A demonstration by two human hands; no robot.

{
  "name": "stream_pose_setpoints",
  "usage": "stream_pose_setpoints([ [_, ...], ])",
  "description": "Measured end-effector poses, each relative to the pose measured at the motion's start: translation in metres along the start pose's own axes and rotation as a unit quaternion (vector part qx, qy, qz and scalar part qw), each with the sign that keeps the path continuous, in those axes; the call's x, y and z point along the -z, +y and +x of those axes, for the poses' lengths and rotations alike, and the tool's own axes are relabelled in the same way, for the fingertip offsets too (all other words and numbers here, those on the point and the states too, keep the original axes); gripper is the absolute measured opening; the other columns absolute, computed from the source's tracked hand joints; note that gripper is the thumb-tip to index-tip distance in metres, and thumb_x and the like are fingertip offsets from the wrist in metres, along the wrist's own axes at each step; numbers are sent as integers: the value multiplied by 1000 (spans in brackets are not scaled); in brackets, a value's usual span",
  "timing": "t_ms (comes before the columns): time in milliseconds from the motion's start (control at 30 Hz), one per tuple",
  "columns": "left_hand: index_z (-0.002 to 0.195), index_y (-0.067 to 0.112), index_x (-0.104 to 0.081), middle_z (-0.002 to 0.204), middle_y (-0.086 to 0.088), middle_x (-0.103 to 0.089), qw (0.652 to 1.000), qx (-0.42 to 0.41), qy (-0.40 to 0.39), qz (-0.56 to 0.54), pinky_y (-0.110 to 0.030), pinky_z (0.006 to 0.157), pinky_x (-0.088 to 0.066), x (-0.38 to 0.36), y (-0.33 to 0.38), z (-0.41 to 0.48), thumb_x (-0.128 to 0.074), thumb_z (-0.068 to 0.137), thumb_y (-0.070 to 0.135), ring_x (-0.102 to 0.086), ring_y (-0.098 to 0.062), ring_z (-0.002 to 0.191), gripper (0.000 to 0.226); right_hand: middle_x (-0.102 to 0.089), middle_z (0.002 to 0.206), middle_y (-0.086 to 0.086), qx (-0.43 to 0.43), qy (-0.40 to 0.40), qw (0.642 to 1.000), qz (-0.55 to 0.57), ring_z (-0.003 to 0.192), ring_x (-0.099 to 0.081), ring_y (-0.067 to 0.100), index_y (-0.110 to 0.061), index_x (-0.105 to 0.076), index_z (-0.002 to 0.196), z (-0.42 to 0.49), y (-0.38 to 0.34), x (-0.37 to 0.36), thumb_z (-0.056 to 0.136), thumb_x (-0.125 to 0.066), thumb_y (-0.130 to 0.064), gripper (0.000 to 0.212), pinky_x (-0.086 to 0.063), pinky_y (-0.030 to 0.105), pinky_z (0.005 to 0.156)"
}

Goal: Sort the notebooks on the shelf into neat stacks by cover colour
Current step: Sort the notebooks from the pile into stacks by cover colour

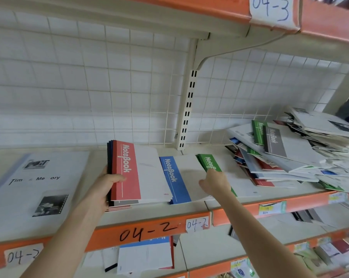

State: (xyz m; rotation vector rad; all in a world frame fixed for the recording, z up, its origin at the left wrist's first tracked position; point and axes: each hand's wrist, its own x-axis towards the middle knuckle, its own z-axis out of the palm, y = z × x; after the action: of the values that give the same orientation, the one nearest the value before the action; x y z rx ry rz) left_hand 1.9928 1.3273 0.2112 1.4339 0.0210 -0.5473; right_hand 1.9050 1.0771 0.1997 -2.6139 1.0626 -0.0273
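Note:
My left hand (106, 186) grips the left edge of a stack of notebooks with a red-spined notebook (129, 171) on top, its back edge raised off the shelf. A blue-spined notebook stack (176, 179) lies just right of it. My right hand (214, 182) rests on the green-spined notebook (208, 162), fingers bent over its spine; whether it holds it I cannot tell. A jumbled pile of mixed notebooks (286, 155) fills the shelf's right side, with green, grey, red and blue spines showing.
A large white "Time Memory" booklet (39, 183) lies flat at the shelf's left. The orange shelf edge (145, 231) is labelled 04-2. A slotted upright (188, 109) and wire grid back the shelf. More notebooks sit on the lower shelves (147, 255).

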Motion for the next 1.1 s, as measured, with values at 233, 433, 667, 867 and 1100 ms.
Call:
stream_pose_setpoints([
  [233,120,25,-45,91,-7,-61,1000,-18,-17,6,-32,58,-44,-4,1,-1,-53,89,-2,-59,-24,77,42,-51,121,9,36,38,995,-79,107,-52,25,-10,-51,121,-5,-5,2,92,-50,-22,32,-45,32,77],
  [433,125,27,-44,95,-5,-62,998,-32,-51,11,-32,60,-45,-16,1,-3,-58,86,-2,-60,-22,82,51,-59,77,7,19,-144,930,337,60,-53,16,-6,-58,92,-14,-33,7,97,-44,-33,31,-44,24,57],
  [667,99,31,-51,95,-4,-64,998,-8,-58,-29,-34,63,-48,-26,-11,-5,-63,87,8,-61,-21,84,28,-49,69,6,25,-116,929,349,62,-49,21,-12,-45,64,-10,-43,-10,88,-63,-20,30,-40,21,49],
  [867,120,24,-48,94,-5,-65,999,6,-17,-40,-32,59,-46,-9,-10,-4,-59,90,16,-62,-21,81,33,-49,71,1,24,-85,941,326,69,-49,19,-9,-50,77,-12,-51,-8,90,-49,-8,14,-36,21,52],
  [1100,117,17,-48,94,-9,-63,997,9,64,-51,-31,56,-42,47,-2,-14,-56,91,11,-59,-22,75,27,-57,101,11,52,-44,971,229,85,-49,24,-2,-52,114,-6,-77,-18,90,-49,-9,26,-42,27,59],
])
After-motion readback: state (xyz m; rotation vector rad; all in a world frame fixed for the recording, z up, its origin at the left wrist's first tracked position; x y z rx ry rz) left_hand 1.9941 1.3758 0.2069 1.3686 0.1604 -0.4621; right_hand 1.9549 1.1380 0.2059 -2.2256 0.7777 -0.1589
